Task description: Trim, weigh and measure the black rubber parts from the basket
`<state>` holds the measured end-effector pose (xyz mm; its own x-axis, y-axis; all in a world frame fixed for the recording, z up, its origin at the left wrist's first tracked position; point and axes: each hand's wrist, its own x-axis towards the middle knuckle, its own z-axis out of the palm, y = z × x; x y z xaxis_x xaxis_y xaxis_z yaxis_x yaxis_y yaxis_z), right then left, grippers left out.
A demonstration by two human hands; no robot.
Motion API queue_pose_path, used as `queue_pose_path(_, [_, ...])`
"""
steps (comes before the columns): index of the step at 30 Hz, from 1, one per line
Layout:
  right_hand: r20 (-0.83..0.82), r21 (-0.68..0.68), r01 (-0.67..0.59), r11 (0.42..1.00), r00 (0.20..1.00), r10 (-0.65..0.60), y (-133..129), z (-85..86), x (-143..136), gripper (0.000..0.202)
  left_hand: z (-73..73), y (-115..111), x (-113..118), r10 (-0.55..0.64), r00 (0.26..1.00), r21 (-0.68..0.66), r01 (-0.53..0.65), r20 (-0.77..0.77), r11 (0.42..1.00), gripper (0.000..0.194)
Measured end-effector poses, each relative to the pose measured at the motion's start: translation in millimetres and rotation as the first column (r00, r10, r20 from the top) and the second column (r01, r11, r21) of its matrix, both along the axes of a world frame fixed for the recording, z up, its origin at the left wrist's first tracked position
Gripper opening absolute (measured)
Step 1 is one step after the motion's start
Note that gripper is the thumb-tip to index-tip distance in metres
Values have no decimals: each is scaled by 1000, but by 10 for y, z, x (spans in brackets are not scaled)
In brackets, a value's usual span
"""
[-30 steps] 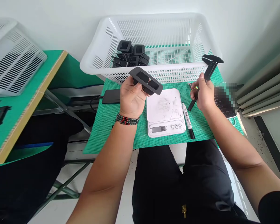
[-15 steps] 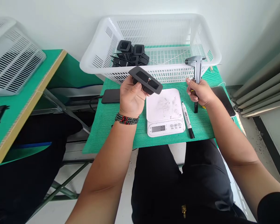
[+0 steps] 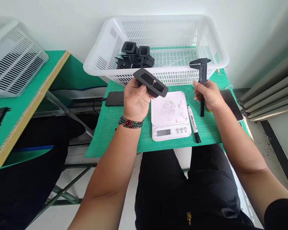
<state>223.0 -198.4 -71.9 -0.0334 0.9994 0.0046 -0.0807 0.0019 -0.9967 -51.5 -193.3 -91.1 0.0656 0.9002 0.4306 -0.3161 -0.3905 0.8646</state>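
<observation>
My left hand is closed on a black plastic part with a flat oblong rim and two rectangular openings, tilted down to the right. It is held up at the front of the white basket, by the back left of the scale. My right hand grips a caliper upright, jaws at the top pointing left, its lower end hanging down. The white digital scale lies between my hands, its display showing 0.0 and dark specks on its plate. Beside it lies a white marker with a black cap.
A white slotted basket at the back holds several black plastic parts on its left side. A dark phone-like slab lies left, a phone right. Another green table on the left bears a basket and another caliper.
The caliper has turned slightly in my right hand, so its face looks darker, and my right fingers have shifted around it. The left hand and black part stay nearly still.
</observation>
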Motion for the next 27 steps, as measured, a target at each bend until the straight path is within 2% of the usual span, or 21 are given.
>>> queue_pose_path(5, [45, 207, 168, 964, 983, -180, 5, -49, 26, 61, 61, -26, 61, 43, 995, -37, -40, 85, 999, 52])
queue_pose_path(8, [54, 260, 195, 946, 975, -216, 6, -54, 26, 60, 36, 7, 31, 52, 998, -37, -50, 36, 998, 56])
queue_pose_path(11, [49, 293, 256, 921, 958, -282, 10, -66, 7, 63, -25, 60, -15, 129, 991, 14, -128, -25, 992, 52])
queue_pose_path(14, [42, 353, 362, 863, 915, -401, -5, -86, -20, 62, -67, 81, -11, 216, 976, 119, -211, -26, 970, 52])
queue_pose_path(16, [40, 406, 446, 798, 864, -503, -33, -87, -35, 57, -71, 65, 17, 307, 952, 207, -299, -7, 932, 52])
queue_pose_path(17, [33, 451, 495, 743, 822, -569, -53, -80, -42, 53, -64, 48, 33, 369, 929, 262, -353, -14, 898, 50])
queue_pose_path(20, [-32, 620, 584, 523, 686, -727, -154, -17, -69, 37, 8, -36, 73, 575, 806, 496, -445, -140, 745, 39])
queue_pose_path(21, [-53, 679, 571, 462, 665, -745, -214, 21, -85, 32, 56, -84, 87, 644, 742, 581, -445, -187, 682, 34])
queue_pose_path(22, [-61, 733, 532, 424, 672, -738, -295, 64, -110, 27, 116, -147, 103, 702, 681, 654, -437, -208, 618, 31])
queue_pose_path(23, [-52, 782, 460, 420, 720, -692, -400, 112, -143, 22, 187, -230, 122, 732, 649, 711, -414, -208, 569, 30])
queue_pose_path(26, [74, 854, 169, 491, 897, -436, -851, 244, -294, 14, 417, -606, 202, 726, 665, 802, -330, -176, 498, 31])
queue_pose_path(27, [151, 845, 52, 531, 931, -332, -1028, 269, -356, 17, 478, -765, 232, 699, 683, 795, -294, -214, 531, 31])
